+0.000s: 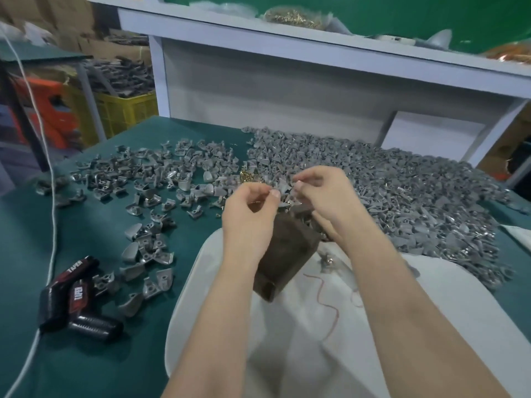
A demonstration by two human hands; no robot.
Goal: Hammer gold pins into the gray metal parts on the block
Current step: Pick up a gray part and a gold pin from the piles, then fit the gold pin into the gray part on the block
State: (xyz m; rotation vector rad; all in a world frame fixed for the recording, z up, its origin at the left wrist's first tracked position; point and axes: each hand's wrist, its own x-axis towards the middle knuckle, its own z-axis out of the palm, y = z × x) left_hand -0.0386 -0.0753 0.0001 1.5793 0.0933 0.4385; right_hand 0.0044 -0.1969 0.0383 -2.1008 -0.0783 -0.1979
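Both hands hover above the dark block on the surface. The right hand pinches a gray metal part. The left hand is curled in a pinch, its hold too blurred to tell. Gold pins lie just beyond.

On the bench, a block stands on a cloth at centre. A heap of parts lies at 2 o'clock, loose parts at 10, pins at 12, and a power tool at 8. A shelf runs behind.

Two hands, one block, countless gray parts
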